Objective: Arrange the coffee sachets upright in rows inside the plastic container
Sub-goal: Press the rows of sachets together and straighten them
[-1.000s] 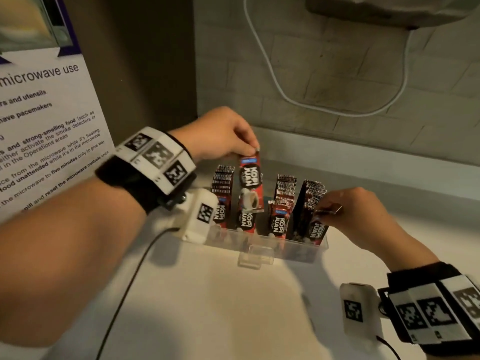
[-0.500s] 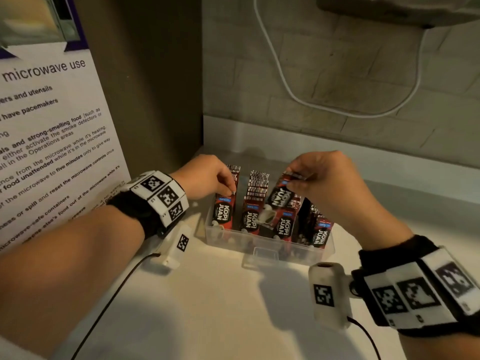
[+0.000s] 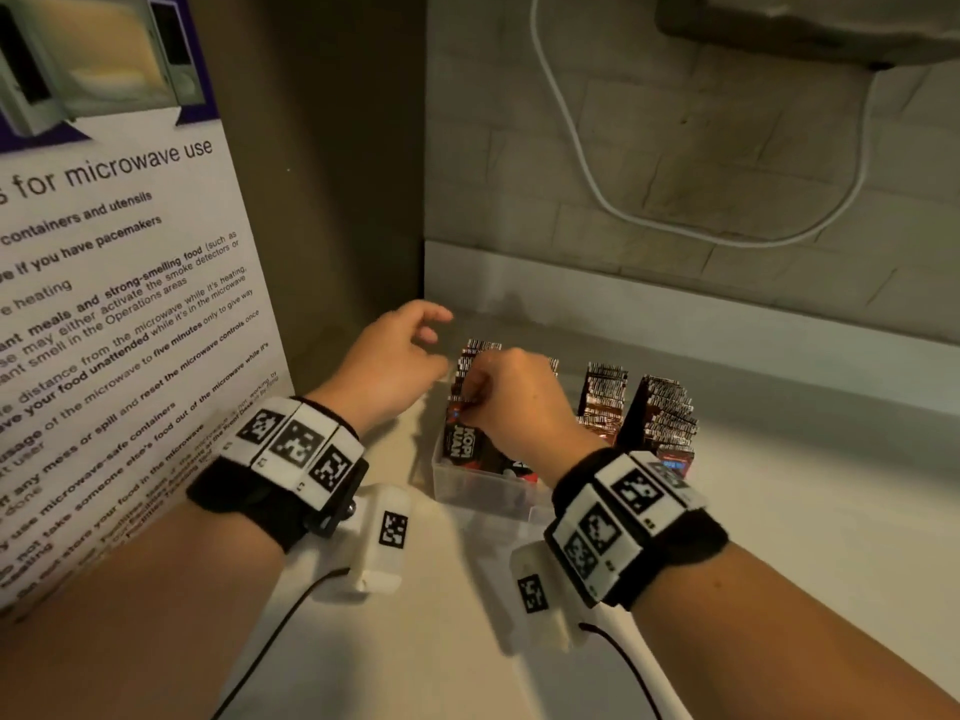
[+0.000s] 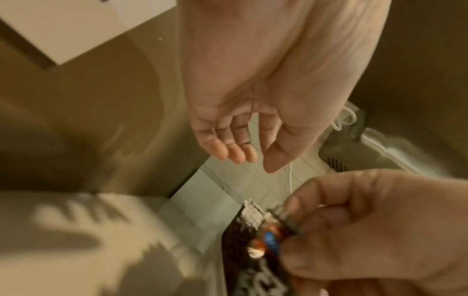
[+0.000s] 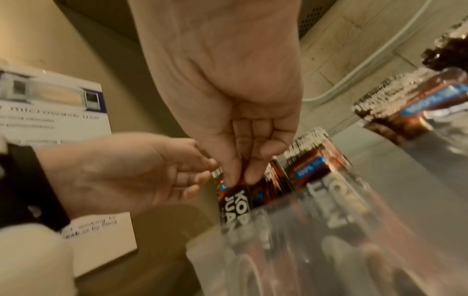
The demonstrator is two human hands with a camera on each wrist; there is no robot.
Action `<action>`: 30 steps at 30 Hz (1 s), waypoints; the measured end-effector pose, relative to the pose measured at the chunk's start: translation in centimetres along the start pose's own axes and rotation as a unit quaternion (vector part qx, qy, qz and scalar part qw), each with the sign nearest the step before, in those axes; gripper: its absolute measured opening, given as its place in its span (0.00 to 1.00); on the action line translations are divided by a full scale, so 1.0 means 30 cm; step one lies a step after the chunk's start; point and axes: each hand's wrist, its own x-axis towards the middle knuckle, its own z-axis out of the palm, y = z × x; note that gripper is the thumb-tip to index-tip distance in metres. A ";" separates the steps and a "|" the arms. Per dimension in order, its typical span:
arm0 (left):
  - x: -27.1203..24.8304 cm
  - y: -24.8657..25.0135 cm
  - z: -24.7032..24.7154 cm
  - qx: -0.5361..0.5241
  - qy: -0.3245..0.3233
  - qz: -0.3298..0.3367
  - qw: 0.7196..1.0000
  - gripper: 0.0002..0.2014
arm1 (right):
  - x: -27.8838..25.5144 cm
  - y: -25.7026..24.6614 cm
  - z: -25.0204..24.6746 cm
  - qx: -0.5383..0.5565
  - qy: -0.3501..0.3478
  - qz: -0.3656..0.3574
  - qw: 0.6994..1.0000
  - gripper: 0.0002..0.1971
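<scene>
Microwave-use poster (image 3: 119, 283): stands at the far left, close beside the container; it leaves the left arm little room on that side.
Left hand (image 3: 395, 361): half a second ago it pinched the front sachet of the leftmost row; now it is off it, just left of the container's far corner, fingers loosely spread and holding nothing. Left wrist view confirms an empty palm.
Meaning: the left row's front packet is judged settled, and this hand is free to steady the next one.
Right hand (image 3: 511, 402): has crossed from the middle of the container to its left end. Fingertips pinch the top edge of a Kopi Juan sachet (image 3: 460, 439), narrow grip, thumb against fingers.
Held sachet: inside the container at the front of the leftmost row, roughly upright with the label facing the person; whether its foot is on the bottom cannot be told.
Plastic container (image 3: 483, 493): clear, on the white counter (image 3: 779, 511), front wall towards the person.
Other sachet rows (image 3: 602, 402): further upright stacks stand to the right, crimped tops in view; the right wrist partly hides the second row.
Task state: mostly filled rows; the step in hand looks like seating this packet flush.
White cable (image 3: 571, 163): loops on the tiled wall behind, well apart from the work.
In the way: the right forearm covers the front middle of the container, so loose or leaning packets there cannot be checked.
</scene>
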 end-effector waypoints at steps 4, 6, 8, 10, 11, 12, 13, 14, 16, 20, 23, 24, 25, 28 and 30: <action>-0.055 -0.036 0.055 -0.090 -0.084 -0.135 0.983 0.36 | -0.021 0.011 -0.005 -0.038 0.042 0.004 0.998 0.16; -0.073 -0.068 0.078 -0.125 -0.125 -0.171 0.969 0.40 | -0.038 0.018 -0.041 -0.005 0.090 0.032 0.995 0.19; -0.087 -0.089 0.098 -0.158 -0.163 -0.187 0.956 0.36 | -0.058 0.018 -0.066 0.030 0.096 0.066 0.993 0.14; -0.093 -0.103 0.118 -0.191 -0.181 -0.188 0.946 0.34 | -0.076 0.011 -0.064 0.036 0.017 0.095 0.995 0.05; -0.093 -0.109 0.126 -0.211 -0.180 -0.189 0.942 0.36 | -0.081 0.005 -0.056 0.029 -0.033 0.097 0.994 0.02; -0.092 -0.113 0.133 -0.225 -0.173 -0.188 0.940 0.36 | -0.081 -0.001 -0.046 0.015 -0.071 0.093 0.993 0.02; -0.093 -0.111 0.136 -0.236 -0.162 -0.188 0.939 0.35 | -0.079 -0.004 -0.038 -0.001 -0.097 0.092 0.991 0.04; -0.095 -0.109 0.139 -0.247 -0.152 -0.191 0.938 0.34 | -0.073 -0.006 -0.029 -0.008 -0.116 0.097 0.988 0.05; -0.096 -0.107 0.148 -0.263 -0.144 -0.191 0.935 0.35 | -0.059 -0.008 -0.012 -0.014 -0.144 0.112 0.983 0.09; -0.106 -0.093 0.153 -0.289 -0.142 -0.186 0.929 0.36 | -0.032 -0.016 0.020 -0.019 -0.160 0.133 0.978 0.05; -0.104 -0.094 0.160 -0.302 -0.140 -0.178 0.926 0.36 | -0.022 -0.017 0.042 -0.030 -0.147 0.135 0.979 0.03; -0.106 -0.090 0.161 -0.303 -0.139 -0.176 0.926 0.36 | -0.022 -0.016 0.049 -0.034 -0.138 0.134 0.981 0.04; -0.108 -0.087 0.163 -0.305 -0.137 -0.174 0.926 0.36 | -0.025 -0.016 0.053 -0.036 -0.125 0.134 0.982 0.06; -0.111 -0.081 0.165 -0.307 -0.130 -0.166 0.928 0.36 | -0.033 -0.019 0.063 -0.042 -0.091 0.135 0.986 0.06; -0.110 -0.082 0.161 -0.302 -0.132 -0.163 0.930 0.37 | -0.036 -0.020 0.069 -0.048 -0.088 0.136 0.986 0.06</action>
